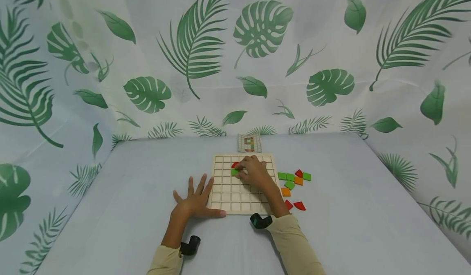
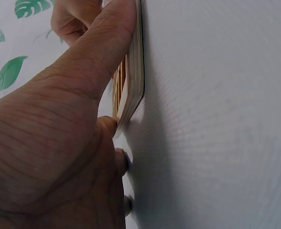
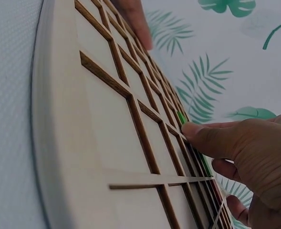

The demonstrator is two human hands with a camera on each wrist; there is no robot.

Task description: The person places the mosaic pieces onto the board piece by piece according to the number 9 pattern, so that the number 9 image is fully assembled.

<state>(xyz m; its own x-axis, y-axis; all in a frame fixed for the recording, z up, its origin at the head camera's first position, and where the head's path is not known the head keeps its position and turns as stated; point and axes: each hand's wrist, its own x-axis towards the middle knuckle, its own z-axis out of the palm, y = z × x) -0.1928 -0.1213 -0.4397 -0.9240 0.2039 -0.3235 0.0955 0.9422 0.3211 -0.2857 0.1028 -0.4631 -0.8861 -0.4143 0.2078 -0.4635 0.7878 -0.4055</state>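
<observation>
A square wooden grid board [image 1: 229,198] lies in front of me. My left hand [image 1: 194,203] rests spread at its left edge, thumb along the near edge. In the left wrist view the thumb [image 2: 109,36] lies against the board's side. My right hand [image 1: 256,175] reaches over the upper part of the board with bent fingers. Its fingertips pinch a green tile [image 3: 206,166], mostly hidden by the hand. Another green tile [image 3: 182,118] shows by the thumb tip. A red tile [image 1: 234,165] sits in the grid beside the fingers.
Right of the board lie several loose tiles: green ones [image 1: 307,176], orange ones [image 1: 285,192] and red quarter-rounds [image 1: 299,206]. A small pattern card [image 1: 241,143] stands behind the board. Leaf-printed cloth [image 1: 213,99] surrounds the table.
</observation>
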